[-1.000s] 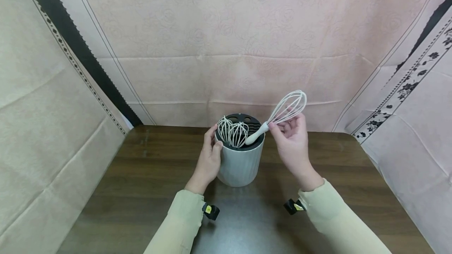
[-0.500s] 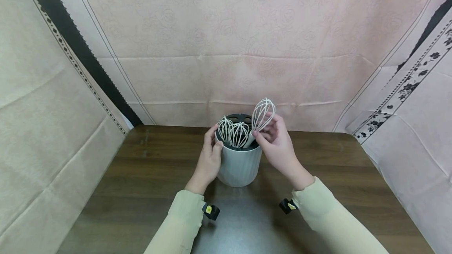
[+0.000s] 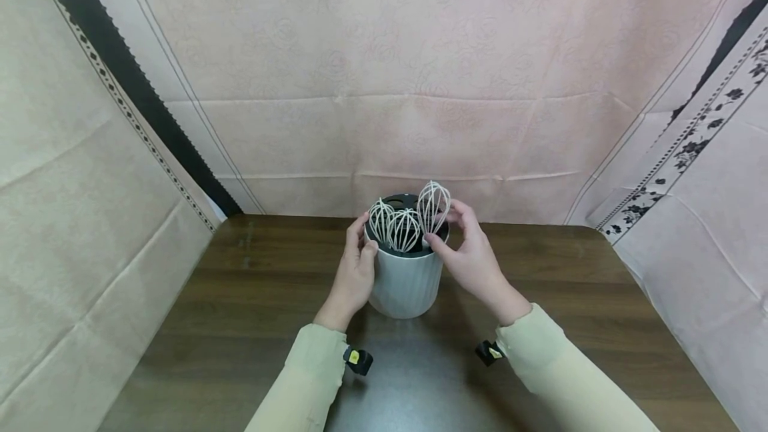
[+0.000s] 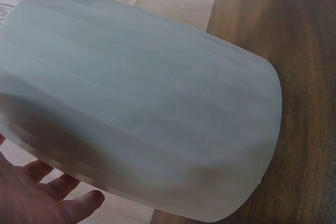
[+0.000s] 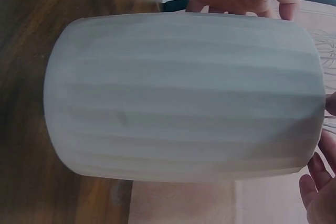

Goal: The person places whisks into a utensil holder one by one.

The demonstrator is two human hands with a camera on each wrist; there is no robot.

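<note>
A pale grey ribbed utensil holder [image 3: 403,285] with a black slotted insert stands upright on the table. My left hand [image 3: 351,275] grips its left side, thumb at the rim; the left wrist view shows the fingers [image 4: 58,184] along the wall. On the right, my right hand [image 3: 477,265] holds a white whisk [image 3: 433,205] low down, thumb in front and fingers behind the wires. This whisk stands nearly upright, wires up, its handle hidden in the holder. Two more white whisks, one at the left [image 3: 381,220] and one in the middle [image 3: 405,229], stand wires up in it.
The dark wooden table [image 3: 252,352] has its back edge close behind the holder. Pale pink cloth [image 3: 384,72] hangs behind, and more cloth [image 3: 72,219] borders both sides. Each wrist carries a small black camera, such as the left one [image 3: 359,360].
My right hand has moved left with the whisk, turned it from a slant to nearly upright and lowered its handle into the holder. The left hand stays on the holder.
</note>
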